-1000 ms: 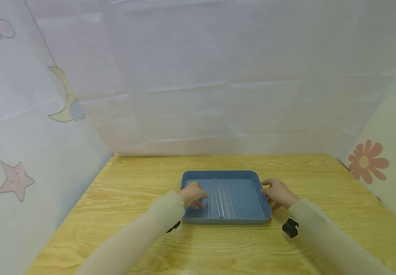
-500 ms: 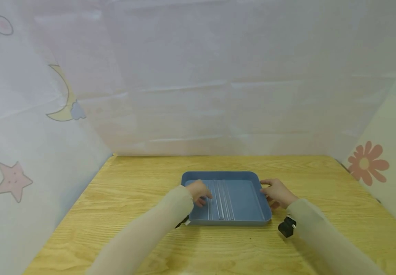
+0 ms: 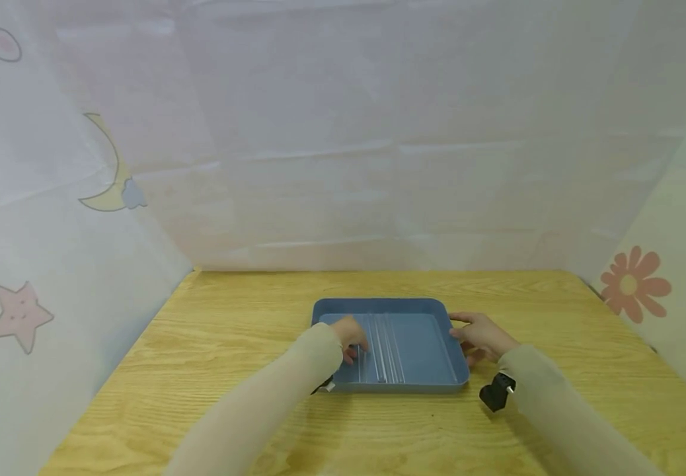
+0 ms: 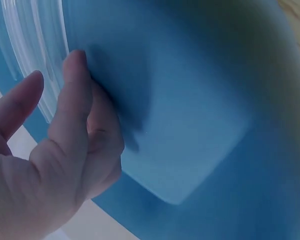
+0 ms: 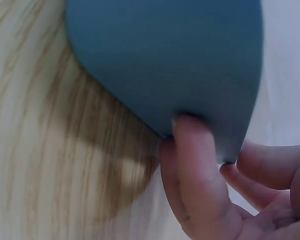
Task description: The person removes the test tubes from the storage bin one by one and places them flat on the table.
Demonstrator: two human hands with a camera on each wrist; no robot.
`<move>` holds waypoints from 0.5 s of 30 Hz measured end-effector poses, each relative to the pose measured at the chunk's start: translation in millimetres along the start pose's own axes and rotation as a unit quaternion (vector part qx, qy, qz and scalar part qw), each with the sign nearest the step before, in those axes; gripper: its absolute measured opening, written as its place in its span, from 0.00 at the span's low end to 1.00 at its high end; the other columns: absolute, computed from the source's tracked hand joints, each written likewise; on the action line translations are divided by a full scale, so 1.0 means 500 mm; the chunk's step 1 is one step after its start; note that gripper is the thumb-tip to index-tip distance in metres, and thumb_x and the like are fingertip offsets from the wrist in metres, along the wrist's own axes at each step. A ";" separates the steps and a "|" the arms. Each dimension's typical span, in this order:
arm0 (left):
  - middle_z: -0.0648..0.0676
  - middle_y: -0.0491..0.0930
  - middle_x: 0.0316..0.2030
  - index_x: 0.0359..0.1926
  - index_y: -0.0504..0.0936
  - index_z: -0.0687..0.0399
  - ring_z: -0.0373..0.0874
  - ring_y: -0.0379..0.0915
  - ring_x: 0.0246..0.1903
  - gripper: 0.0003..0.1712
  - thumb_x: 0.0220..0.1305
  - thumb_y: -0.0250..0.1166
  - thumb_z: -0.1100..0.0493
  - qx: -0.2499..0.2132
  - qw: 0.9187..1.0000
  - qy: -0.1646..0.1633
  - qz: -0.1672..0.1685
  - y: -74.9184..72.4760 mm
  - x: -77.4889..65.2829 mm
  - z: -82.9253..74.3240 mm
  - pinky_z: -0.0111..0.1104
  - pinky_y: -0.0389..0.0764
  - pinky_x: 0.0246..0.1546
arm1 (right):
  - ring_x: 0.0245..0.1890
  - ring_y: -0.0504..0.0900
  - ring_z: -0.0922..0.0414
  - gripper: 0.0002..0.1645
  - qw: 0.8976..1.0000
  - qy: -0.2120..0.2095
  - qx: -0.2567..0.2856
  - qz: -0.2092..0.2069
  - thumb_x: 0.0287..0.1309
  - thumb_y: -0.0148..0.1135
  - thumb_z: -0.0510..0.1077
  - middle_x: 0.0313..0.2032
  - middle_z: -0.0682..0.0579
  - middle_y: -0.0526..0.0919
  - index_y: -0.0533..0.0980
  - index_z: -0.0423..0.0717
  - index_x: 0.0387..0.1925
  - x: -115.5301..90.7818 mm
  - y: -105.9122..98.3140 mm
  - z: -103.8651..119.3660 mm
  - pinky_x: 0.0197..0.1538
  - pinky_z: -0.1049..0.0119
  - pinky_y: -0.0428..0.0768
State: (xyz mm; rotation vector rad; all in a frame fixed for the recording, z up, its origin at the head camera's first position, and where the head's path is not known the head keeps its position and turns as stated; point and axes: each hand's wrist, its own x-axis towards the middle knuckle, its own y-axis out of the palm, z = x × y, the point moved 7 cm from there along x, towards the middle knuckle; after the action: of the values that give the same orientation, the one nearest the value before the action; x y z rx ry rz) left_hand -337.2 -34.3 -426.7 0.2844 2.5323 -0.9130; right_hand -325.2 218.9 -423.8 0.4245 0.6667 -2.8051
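A blue rectangular tray (image 3: pixel 384 389) sits on the wooden table. Several long clear rods (image 3: pixel 383 354) lie side by side across its floor. My left hand (image 3: pixel 351 336) reaches into the tray at the left side of the rods. In the left wrist view its index fingertip is right at the nearest rod (image 4: pixel 65 25), and the thumb stands apart from it over the other rods. My right hand (image 3: pixel 481 337) grips the tray's right side; in the right wrist view, fingers (image 5: pixel 197 160) press the outer wall (image 5: pixel 165 55) and the thumb is at the rim.
The wooden table (image 3: pixel 230 410) surrounds the tray. Behind it hangs a pale sheet (image 3: pixel 379 165), with printed sheets at the left and right carrying a star (image 3: pixel 18 316) and a red flower (image 3: pixel 634 284). A black wrist device (image 3: pixel 496 391) hangs under the right sleeve.
My left hand has moved right and lower inside the tray, toward the rods, with its fingertips closer to them. My right hand has kept its place at the tray's right side.
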 end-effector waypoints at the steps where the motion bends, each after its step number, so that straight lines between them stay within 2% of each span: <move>1: 0.66 0.75 0.45 0.63 0.68 0.72 0.49 0.71 0.23 0.33 0.57 0.68 0.70 0.003 1.000 0.001 -0.002 0.001 -0.001 0.000 0.38 0.83 0.25 | 0.31 0.84 0.52 0.34 1.000 0.000 0.005 0.001 0.71 0.49 0.36 0.39 0.42 0.83 0.51 0.30 0.72 0.001 -0.001 -0.002 0.25 0.60 0.83; 7: 0.61 0.72 0.26 0.55 0.72 0.74 0.46 0.66 0.18 0.24 0.57 0.67 0.72 0.036 0.999 0.003 -0.016 0.009 -0.003 -0.003 0.35 0.81 0.21 | 0.34 0.85 0.51 0.34 1.000 0.007 0.028 0.008 0.71 0.51 0.36 0.41 0.41 0.83 0.51 0.30 0.72 0.004 -0.003 -0.010 0.29 0.57 0.84; 10: 0.61 0.70 0.24 0.53 0.73 0.75 0.45 0.64 0.17 0.22 0.57 0.66 0.73 0.045 0.999 0.003 -0.020 0.013 0.005 0.000 0.34 0.80 0.19 | 0.34 0.84 0.51 0.34 0.999 0.005 0.036 0.005 0.70 0.51 0.34 0.42 0.39 0.82 0.51 0.29 0.72 0.002 -0.001 -0.009 0.29 0.57 0.84; 12: 0.61 0.70 0.25 0.54 0.72 0.75 0.45 0.64 0.17 0.24 0.57 0.66 0.73 0.047 0.999 0.003 -0.019 0.014 0.006 0.002 0.33 0.80 0.18 | 0.34 0.84 0.51 0.34 0.999 0.004 0.042 0.004 0.70 0.51 0.34 0.43 0.38 0.82 0.51 0.29 0.71 0.002 0.000 -0.008 0.29 0.57 0.84; 15: 0.61 0.71 0.26 0.52 0.73 0.74 0.45 0.63 0.17 0.21 0.58 0.65 0.72 0.044 0.999 0.007 -0.016 0.013 0.007 0.005 0.34 0.80 0.18 | 0.34 0.84 0.50 0.34 0.999 -0.001 0.048 0.003 0.70 0.51 0.33 0.45 0.36 0.81 0.51 0.30 0.72 0.002 0.004 -0.006 0.29 0.58 0.84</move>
State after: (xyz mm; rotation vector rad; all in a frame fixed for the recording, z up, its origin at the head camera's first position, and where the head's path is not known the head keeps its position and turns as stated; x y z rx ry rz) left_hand -337.4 -30.7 -433.8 0.2791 2.5194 -1.0399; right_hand -325.1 218.5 -427.3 0.4391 0.5311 -2.8387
